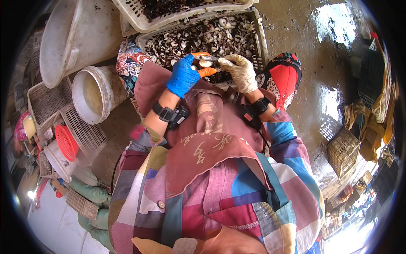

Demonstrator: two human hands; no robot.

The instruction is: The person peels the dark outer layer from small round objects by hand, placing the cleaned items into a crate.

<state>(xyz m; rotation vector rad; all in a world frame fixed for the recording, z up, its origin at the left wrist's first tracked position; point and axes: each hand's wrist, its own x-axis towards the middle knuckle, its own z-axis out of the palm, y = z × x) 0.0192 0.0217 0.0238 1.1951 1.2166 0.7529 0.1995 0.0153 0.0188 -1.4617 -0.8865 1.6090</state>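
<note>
- I see the left hand [184,77] in a blue glove, orange covers [206,72] on thumb and finger, clamped on a pale shellfish piece [206,64].
- That piece sits between the two hands, above the near side of the lower crate [261,39].
- Right hand [243,73], off-white glove, fingers curled in close beside the piece; I can't tell whether they're clamped on anything, too small from here.
- Grey sliver [212,59] shows between the hands; can't tell if shell or tool.
- Lower crate is full of a shell heap [198,36], white and dark bits mixed.
- Upper crate [146,27] overlaps its far edge, dark stuff inside.
- Black strapped boxes on both wrists, left box [179,116] and right box [251,116].
- Person wears a maroon apron [211,156] over a plaid shirt [232,182].
- To the left: big pale tub [99,36] tipped over, white bucket [113,86] nearer, red basket [67,143] beyond.
- To the right: wet brown floor [304,112], tan crate [343,148] on it.
</note>
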